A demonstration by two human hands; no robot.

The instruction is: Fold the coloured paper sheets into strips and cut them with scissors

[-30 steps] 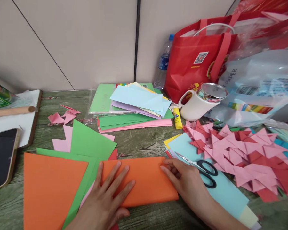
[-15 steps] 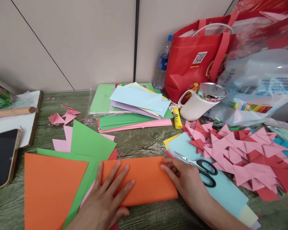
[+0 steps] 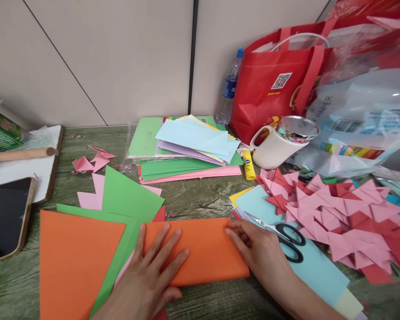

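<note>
A folded sheet of orange paper (image 3: 206,251) lies on the table in front of me, its fold along the near edge. My left hand (image 3: 153,264) rests on its left part with the fingers spread flat. At the far right corner, my right hand (image 3: 258,244) pinches the paper's edge between thumb and fingers. Left of my left hand lies another orange sheet (image 3: 76,262), partly covering green sheets (image 3: 131,191). Scissors with black handles (image 3: 288,240) lie on light blue paper (image 3: 320,262), just beyond my right hand.
Folded pink and red paper pieces (image 3: 346,222) are heaped at right. Behind stand a white mug (image 3: 270,149), a yellow glue stick (image 3: 249,165), a red bag (image 3: 270,89) and a water bottle (image 3: 229,89). Stacked coloured paper (image 3: 193,135) lies mid-back; a phone (image 3: 8,218) is at left.
The whole view has shifted slightly, so things appear a little farther right. Both hands keep the same places on the orange paper.
</note>
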